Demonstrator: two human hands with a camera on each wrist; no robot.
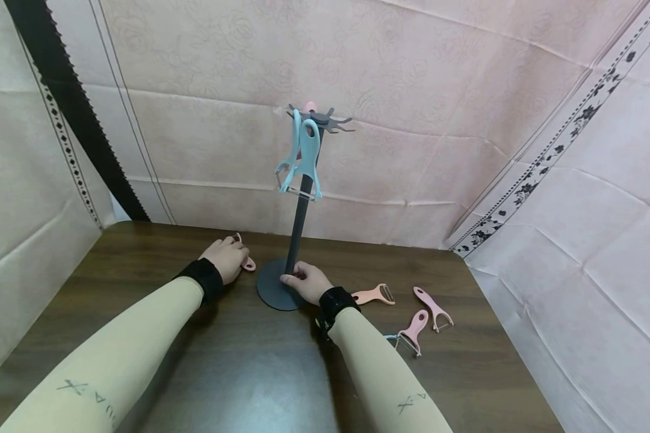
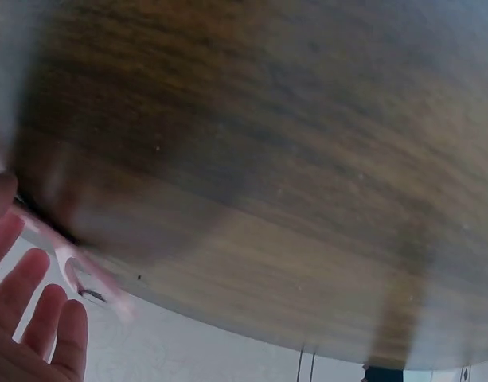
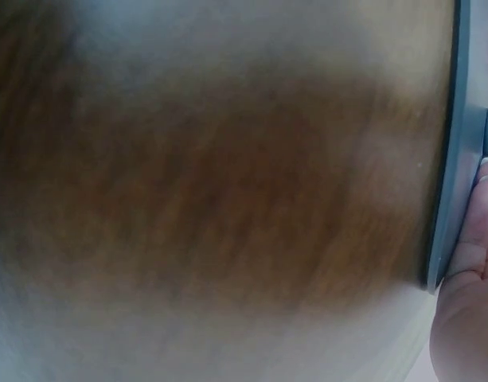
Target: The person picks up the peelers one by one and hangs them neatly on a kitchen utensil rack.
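The pink peeler [image 1: 249, 264] is at the back of the counter [image 1: 233, 367], left of the stand [image 1: 299, 216], pinched in the left hand [image 1: 227, 258]. Its long axis runs roughly front to back: blade end toward the nearby back edge, holed handle end toward the near side. Whether it touches the wood is unclear. The right hand [image 1: 310, 282] grips the stand's pole low, just above the round base [image 1: 273, 291]. Counter surface stretches nearer, between the forearms; rightward, the salmon peeler [image 1: 368, 296] lies roughly crosswise.
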